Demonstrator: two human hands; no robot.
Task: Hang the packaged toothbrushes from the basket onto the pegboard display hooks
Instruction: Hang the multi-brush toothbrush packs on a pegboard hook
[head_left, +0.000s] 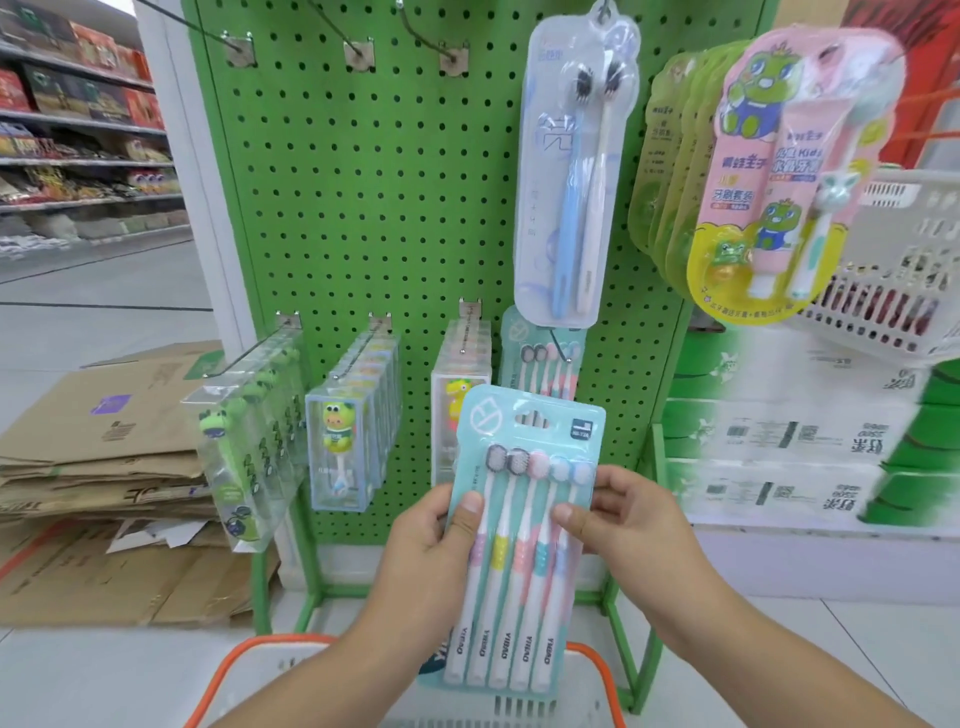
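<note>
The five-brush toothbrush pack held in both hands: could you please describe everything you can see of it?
The five-brush pack is a teal card under clear plastic, with a hang slot and a white logo at the top. Five white-handled brushes lie side by side, heads up: two dark heads, one pink, two pale blue, with coloured grips. It is held upright and slightly tilted before the green pegboard, above the basket. The left hand grips its left edge and the right hand its right edge. It hangs on no hook yet.

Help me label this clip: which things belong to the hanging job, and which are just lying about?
Job: teal five-toothbrush pack, left hand, right hand, green pegboard, orange-handled basket, matching hung pack.
Lying about: flattened cardboard boxes, white plastic basket.
</note>
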